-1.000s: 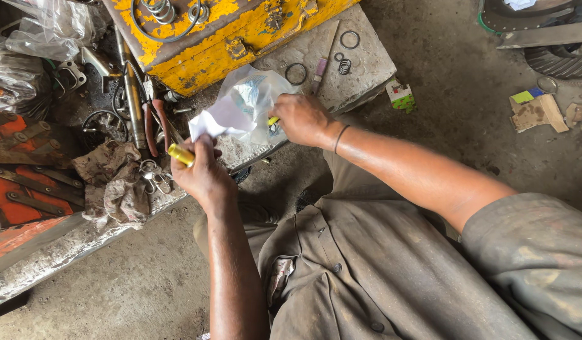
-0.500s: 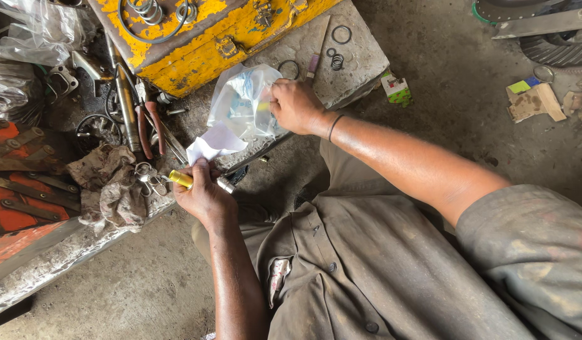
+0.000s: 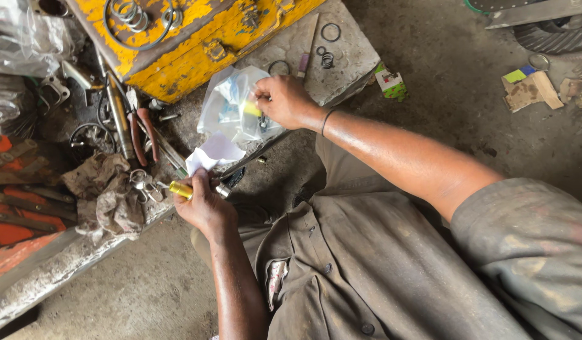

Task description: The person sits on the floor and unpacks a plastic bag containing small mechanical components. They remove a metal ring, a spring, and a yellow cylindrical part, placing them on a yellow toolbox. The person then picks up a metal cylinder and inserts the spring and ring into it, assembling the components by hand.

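Head view, looking down at a person crouched on a concrete floor. Landmark: yellow toolbox (image 3: 178,44), top left

Left hand (image 3: 203,204), below the yellow toolbox and toward the person, fingers curled closed around a small yellow-handled tool (image 3: 181,189) with a metal tip (image 3: 223,190); the same hand also pinches a white paper scrap (image 3: 212,152) sticking up from the grip

Right hand (image 3: 285,101), just right of and below the yellow toolbox, fingers pinched shut on the clear plastic bag (image 3: 231,107). Something yellow and small shows through the bag by the fingertips; cannot tell what it is

Change since a second ago: right hand has moved up and away with the bag, left hand dropped lower and toward the body, so the two hands are now apart; paper has come clear of the bag and stays with the left hand. Reads as the paper pulled out and the bag's contents being sorted, as a judgement only

Around: stone slab (image 3: 347,56) right of the yellow toolbox with rubber rings (image 3: 330,31) and a small spring (image 3: 327,60) on it. Pliers (image 3: 143,135) and metal rods below the toolbox. Dirty rag (image 3: 105,189) left of the left hand. Small green and white box (image 3: 390,82) right of the slab
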